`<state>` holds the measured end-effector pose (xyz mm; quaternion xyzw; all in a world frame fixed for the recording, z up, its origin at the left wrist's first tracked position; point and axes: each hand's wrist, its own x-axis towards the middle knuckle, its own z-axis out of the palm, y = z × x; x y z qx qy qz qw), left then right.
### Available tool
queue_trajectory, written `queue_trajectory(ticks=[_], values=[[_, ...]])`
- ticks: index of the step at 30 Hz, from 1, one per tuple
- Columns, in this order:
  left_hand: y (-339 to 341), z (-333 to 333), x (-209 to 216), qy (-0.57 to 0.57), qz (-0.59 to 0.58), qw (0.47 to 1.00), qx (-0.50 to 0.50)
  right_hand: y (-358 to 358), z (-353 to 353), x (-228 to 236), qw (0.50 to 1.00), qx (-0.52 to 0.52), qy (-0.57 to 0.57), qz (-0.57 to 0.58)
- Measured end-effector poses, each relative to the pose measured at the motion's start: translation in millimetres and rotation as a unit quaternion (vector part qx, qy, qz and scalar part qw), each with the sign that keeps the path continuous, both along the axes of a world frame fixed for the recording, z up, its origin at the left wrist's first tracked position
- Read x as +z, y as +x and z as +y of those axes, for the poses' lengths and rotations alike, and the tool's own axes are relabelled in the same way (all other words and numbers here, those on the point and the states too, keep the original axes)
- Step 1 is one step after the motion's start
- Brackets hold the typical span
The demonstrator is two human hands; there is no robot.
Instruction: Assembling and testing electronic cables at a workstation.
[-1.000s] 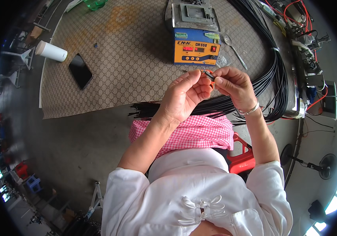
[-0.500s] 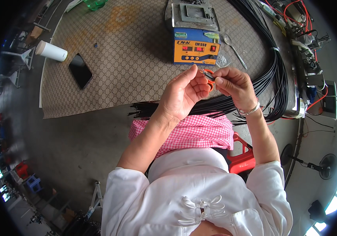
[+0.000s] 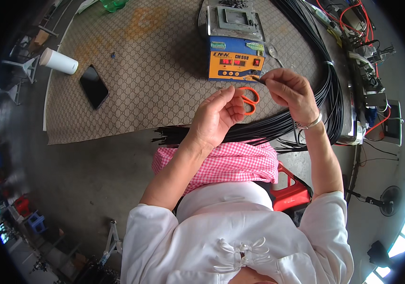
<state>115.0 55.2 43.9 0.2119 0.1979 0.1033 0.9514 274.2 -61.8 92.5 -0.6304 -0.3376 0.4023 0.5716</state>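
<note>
- We are working seated over a patterned mat [image 3: 131, 80], our left hand [image 3: 219, 118] curled around a pair of orange-handled scissors [image 3: 248, 99], fingers threaded at the loops.
- Our right hand [image 3: 291, 92] is pinching the tip of a thin black cable [image 3: 258, 79] between thumb and forefinger, just beside the scissors.
- The cable is reading as light and limp, likely slick-jacketed; we judge it best held close to the end, where a short stub stays stiff enough to meet the blades.
- A long bundle of black cables [image 3: 278, 125] is lying across our lap, over a pink checked cloth [image 3: 226, 163].
- A blue and orange bench unit [image 3: 235, 59] is standing just beyond our hands; a dark phone [image 3: 93, 86] and a white cup [image 3: 58, 60] are lying well apart at left.
</note>
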Motion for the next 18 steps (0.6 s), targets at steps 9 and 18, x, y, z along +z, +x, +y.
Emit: queue_trajectory(ticks=[9,18], values=[[-11,8,-38,-0.016,0.054,0.998,0.003,63,72,32,0.948,-0.011,-0.147,-0.282],[-30,20,-75,-0.050,0.104,0.993,0.015,119,146,19,0.774,0.023,-0.218,-0.594]])
